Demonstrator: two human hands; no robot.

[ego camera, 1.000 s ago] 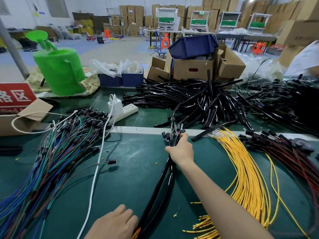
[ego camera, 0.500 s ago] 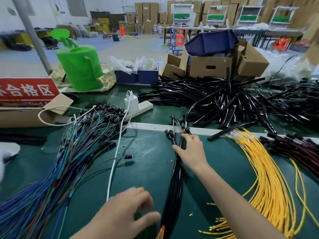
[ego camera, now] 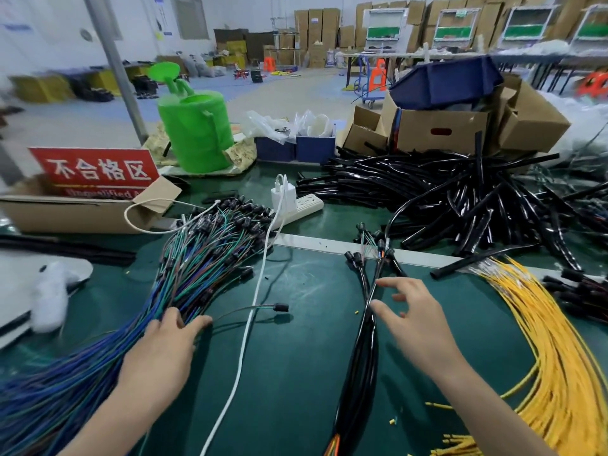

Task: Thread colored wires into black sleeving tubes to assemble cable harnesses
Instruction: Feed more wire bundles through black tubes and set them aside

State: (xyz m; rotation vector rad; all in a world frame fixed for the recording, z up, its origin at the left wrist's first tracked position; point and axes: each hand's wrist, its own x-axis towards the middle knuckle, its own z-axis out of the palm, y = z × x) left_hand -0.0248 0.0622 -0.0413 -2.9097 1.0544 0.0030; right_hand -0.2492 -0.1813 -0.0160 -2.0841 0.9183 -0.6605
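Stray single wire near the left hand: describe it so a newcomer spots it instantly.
Find the big fan of blue and green wires on the left of the green mat. Just right of it, beyond the left hand, one grey wire lies alone across the white cable. Unlike its bundled neighbours, it ends in a lone black connector pointing right.

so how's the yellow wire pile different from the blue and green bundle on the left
The yellow wires are one colour; the blue-green bundle mixes blue, green and darker strands. The blue-green bundle's far ends carry black caps; the yellow wires' far ends show pale, bare-looking tips. The left hand rests on the blue-green bundle; no fingers are on the yellow wires. Both lie fanned on the green mat.
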